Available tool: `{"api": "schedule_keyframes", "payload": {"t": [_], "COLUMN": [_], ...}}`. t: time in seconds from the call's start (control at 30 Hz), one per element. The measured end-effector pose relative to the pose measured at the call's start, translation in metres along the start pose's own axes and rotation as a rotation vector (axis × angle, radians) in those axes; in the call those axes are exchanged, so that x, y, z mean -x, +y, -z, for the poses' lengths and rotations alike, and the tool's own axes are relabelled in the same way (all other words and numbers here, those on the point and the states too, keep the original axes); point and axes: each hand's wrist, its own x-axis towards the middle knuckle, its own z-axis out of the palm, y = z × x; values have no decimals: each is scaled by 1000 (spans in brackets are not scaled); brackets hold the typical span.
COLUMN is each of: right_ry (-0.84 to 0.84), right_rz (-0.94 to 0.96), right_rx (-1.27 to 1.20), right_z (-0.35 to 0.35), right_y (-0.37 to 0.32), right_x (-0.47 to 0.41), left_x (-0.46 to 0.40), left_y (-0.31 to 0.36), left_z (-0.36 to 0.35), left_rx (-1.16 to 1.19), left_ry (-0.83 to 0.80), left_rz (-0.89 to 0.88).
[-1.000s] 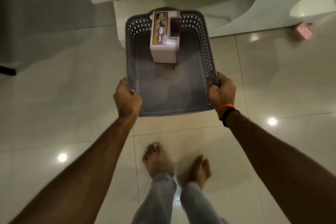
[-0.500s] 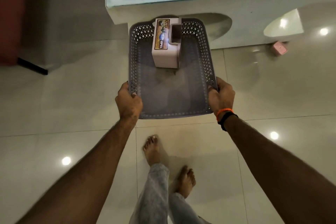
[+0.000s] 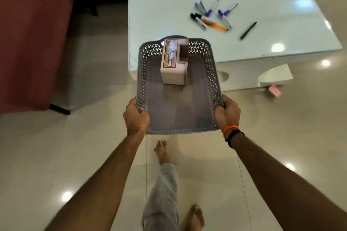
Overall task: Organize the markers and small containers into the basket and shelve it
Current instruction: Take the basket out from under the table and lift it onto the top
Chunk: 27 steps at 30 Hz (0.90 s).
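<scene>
Both my hands, left hand (image 3: pixel 136 116) and right hand (image 3: pixel 227 113), clamp the basket (image 3: pixel 179 112) near-edge; box (image 3: pixel 173 63) at far end, markers (image 3: pixel 212 16) on table (image 3: pixel 159 15) beyond. Tilt it, box could slide out.

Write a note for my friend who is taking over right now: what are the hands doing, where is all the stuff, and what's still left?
Left hand: gripping the left rim of the grey basket.
Right hand: gripping the right rim.
The basket is held in the air at the near edge of the white table.
Done: one small boxy container stands in the basket's far end.
Left: the markers and the dark pen lie loose on the table and must go in; then shelve the basket. No shelf is in view.
</scene>
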Motion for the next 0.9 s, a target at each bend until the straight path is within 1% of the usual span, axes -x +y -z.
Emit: {"api": "schedule_keyframes", "payload": {"t": [0.23, 0.47, 0.67, 0.9], "right_ry": [1, -21, -41, -51], "right_rz": [-37, -73, -66, -76], "right_rx": [13, 50, 74, 58], "right_z": [-48, -99, -139, -179], "right_y": [-50, -81, -88, -75], "right_x": [-68, -134, -199, -273], "left_x": [-99, -180, -245, -314], "left_y": [27, 51, 69, 76], "left_z": [-5, -9, -28, -76], "left_rx": [58, 58, 45, 22], "left_ry": [-28, -43, -28, -11], "left_rz": [22, 57, 78, 109]}}
